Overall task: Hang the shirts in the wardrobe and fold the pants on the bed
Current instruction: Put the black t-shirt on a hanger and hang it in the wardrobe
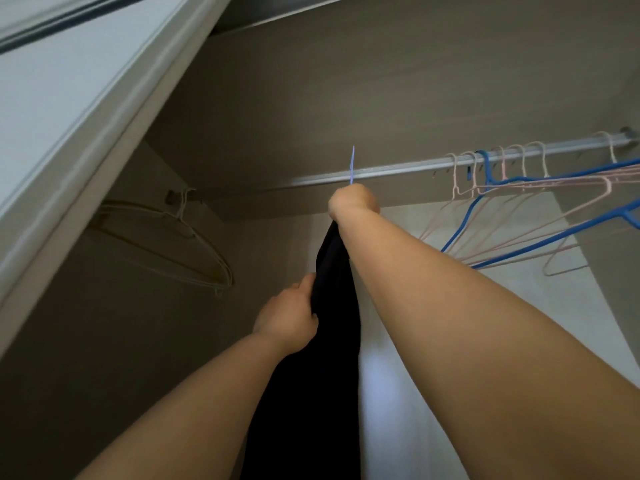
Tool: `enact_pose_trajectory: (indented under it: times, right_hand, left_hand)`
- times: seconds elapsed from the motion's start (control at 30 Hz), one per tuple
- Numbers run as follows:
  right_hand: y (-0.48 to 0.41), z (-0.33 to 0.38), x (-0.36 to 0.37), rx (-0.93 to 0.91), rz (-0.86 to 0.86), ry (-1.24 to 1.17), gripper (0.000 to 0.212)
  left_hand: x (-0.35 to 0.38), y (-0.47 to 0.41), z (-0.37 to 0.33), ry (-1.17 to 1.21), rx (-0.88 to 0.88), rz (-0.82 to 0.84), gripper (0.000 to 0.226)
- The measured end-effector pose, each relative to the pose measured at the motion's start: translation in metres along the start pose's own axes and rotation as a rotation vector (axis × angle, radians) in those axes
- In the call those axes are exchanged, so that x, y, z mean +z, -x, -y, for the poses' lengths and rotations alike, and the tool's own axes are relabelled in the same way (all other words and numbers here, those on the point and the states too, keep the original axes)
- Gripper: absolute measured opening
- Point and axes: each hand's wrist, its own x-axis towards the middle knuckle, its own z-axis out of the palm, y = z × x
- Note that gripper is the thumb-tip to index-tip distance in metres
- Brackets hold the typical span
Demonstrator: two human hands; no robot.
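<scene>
A black shirt (332,306) hangs edge-on in the middle of the wardrobe on a pale blue hanger. Only the hanger's hook (352,164) shows, standing up across the metal rail (398,169). My right hand (353,200) grips the hanger's neck just below the rail, above the shirt. My left hand (287,317) pinches the shirt's left edge lower down. Whether the hook rests on the rail is not clear.
Several empty pink and blue hangers (512,188) crowd the rail's right end. A white hanger (173,237) hangs at the far left by the wardrobe's side wall. The white door frame (86,116) slants across the upper left. Bare rail lies either side of my right hand.
</scene>
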Motion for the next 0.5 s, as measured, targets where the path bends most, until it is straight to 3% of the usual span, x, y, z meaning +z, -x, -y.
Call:
enact_pose_trajectory:
  times: [0.23,0.37,0.5]
  right_hand:
    - [-0.004,-0.013,-0.003,0.004,0.108,-0.020,0.038]
    - [0.005,-0.017,-0.001,0.005,0.067,-0.030,0.042]
    - [0.018,-0.024,0.001,-0.134,-0.040,0.143,0.042]
  left_hand:
    - [-0.006,0.006,-0.001,0.057,-0.022,0.038,0.048]
    - [-0.007,0.016,0.004,0.055,-0.049,0.008,0.049]
    - [-0.013,0.022,0.014,-0.043,-0.074,-0.093,0.051]
